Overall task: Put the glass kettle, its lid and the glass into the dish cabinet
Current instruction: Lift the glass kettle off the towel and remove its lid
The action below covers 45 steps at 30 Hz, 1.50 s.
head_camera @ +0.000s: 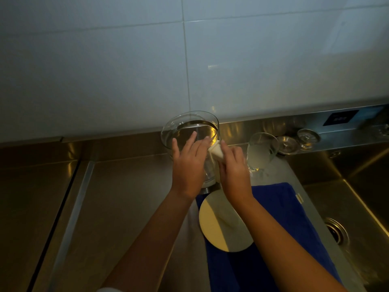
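Observation:
The clear glass kettle (189,129) stands on the steel counter near the wall, at the far end of a blue towel (280,209). My left hand (188,163) lies flat against the kettle's near side with straight fingers. My right hand (232,165) grips the kettle's pale handle (215,151) on its right side. A round cream lid (223,224) lies flat on the towel, just below my hands. To the right of the kettle a clear drinking glass (262,151) stands on the counter.
Two metal sink strainers (287,144) (308,137) sit beyond the glass on the ledge. A deep steel sink with a drain (336,230) lies to the right. A tiled wall rises behind; a seam in the counter (71,207) runs at left.

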### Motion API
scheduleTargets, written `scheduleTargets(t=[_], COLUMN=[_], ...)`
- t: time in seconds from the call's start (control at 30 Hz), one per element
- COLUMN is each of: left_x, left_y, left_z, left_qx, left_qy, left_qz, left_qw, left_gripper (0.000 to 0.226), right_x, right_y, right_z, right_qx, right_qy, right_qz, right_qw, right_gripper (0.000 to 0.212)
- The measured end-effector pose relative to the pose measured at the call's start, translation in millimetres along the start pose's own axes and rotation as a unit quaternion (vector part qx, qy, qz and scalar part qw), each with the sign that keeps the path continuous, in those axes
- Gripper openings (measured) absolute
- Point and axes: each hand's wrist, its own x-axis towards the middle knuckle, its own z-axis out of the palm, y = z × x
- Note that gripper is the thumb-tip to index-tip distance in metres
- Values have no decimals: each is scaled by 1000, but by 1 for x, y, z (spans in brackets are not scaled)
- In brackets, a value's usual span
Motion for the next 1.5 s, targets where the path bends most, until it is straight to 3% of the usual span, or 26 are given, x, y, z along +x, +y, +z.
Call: scheduleTargets(t=[0.23, 0.37, 0.5, 0.6, 0.73, 0.9, 1.07, 1.17, 1.3, 1.43, 1.5], left_x=[6, 5, 6, 7, 2, -7, -13, -19, -25, -31, -33], left_y=[-2, -6, -2, 5, 13, 35, 64, 78, 99, 116, 124], left_z=[-12, -19, -32, -45, -57, -76, -88, -92, -96, -96, -95], left_qx=[-115, -125, -139, -152, -173, -222, -241, -253, -282, -327, -338], left_qy=[-11, -16, -10, -17, -35, -80, -92, -93, -116, -138, -150], left_qz=[-66, -78, -85, -86, -118, -163, -196, -205, -219, -217, -205], left_qw=[991, 989, 987, 985, 977, 958, 946, 941, 927, 910, 906], left_gripper=[41, 34, 22, 41, 19, 25, 29, 30, 28, 24, 24], right_x=[3, 7, 8, 5, -2, -13, -25, -35, -51, -76, -86], right_y=[-11, -20, -27, -32, -38, -43, -41, -39, -34, -23, -20], right_z=[0, -2, -8, -16, -33, -62, -94, -111, -134, -153, -161], right_qx=[-23, -36, -37, -50, -79, -111, -134, -111, -97, -98, -117], right_qy=[-13, -3, -9, -10, -4, 0, 24, 32, 49, 51, 68], right_qz=[-10, -31, -43, -50, -74, -76, -92, -68, -25, 2, 3], right_qw=[1000, 999, 998, 997, 994, 991, 986, 991, 994, 994, 991], right_gripper=[64, 44, 43, 44, 61, 65, 55, 44, 47, 69, 58])
